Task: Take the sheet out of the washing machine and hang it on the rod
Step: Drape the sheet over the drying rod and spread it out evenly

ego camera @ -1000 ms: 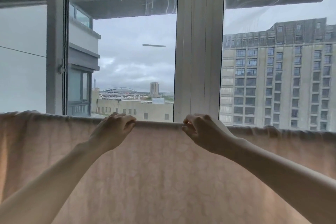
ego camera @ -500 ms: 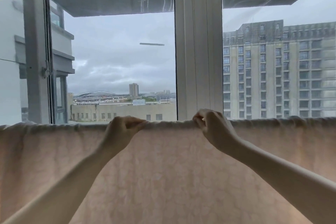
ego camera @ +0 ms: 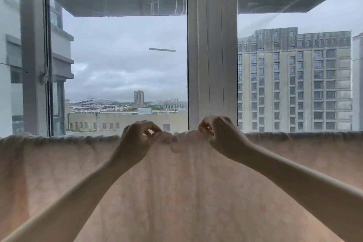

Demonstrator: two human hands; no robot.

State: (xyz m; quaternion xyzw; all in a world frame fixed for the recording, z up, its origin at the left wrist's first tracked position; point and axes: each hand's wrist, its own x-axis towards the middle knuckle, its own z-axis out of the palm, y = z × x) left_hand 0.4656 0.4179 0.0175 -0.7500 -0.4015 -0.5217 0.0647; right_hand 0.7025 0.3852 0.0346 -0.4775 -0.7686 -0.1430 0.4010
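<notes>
The sheet [ego camera: 176,192] hangs draped over the rod, which lies hidden beneath the fold. The left hand [ego camera: 135,143] and right hand [ego camera: 222,137] pinch its bunched top edge, fingers clamped on cloth. Judged soft, limp, possibly damp-heavy; best gripped along the top fold

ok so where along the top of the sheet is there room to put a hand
The sheet's top edge is free left of the left hand and right of the right hand. Crowded in the middle: both hands pinch the bunched edge between them.
</notes>
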